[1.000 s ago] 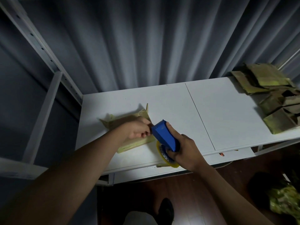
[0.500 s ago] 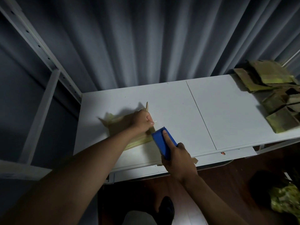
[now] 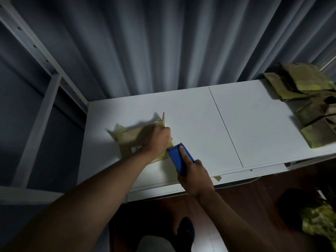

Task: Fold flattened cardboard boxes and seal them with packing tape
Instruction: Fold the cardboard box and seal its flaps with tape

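Note:
A small brown cardboard box (image 3: 127, 144) with yellowish tape lies on the left part of the white table (image 3: 200, 124). My left hand (image 3: 157, 140) rests on top of the box with its fingers curled over the right edge, holding it down. My right hand (image 3: 194, 174) grips a blue tape dispenser (image 3: 179, 159), its index finger stretched along the top. The dispenser's serrated front end touches the box's right edge just below my left hand. The tape roll is hidden under my right hand.
A heap of flattened and folded cardboard boxes (image 3: 312, 106) fills the table's far right. More tape-marked cardboard (image 3: 318, 220) lies on the dark floor at the lower right. A white metal shelf frame (image 3: 41, 110) stands at the left; grey curtains hang behind.
My right hand has turned the dispenser so the tape roll is hidden and drawn it slightly toward the table's front edge. My left hand moved from the dispenser's tip onto the box.

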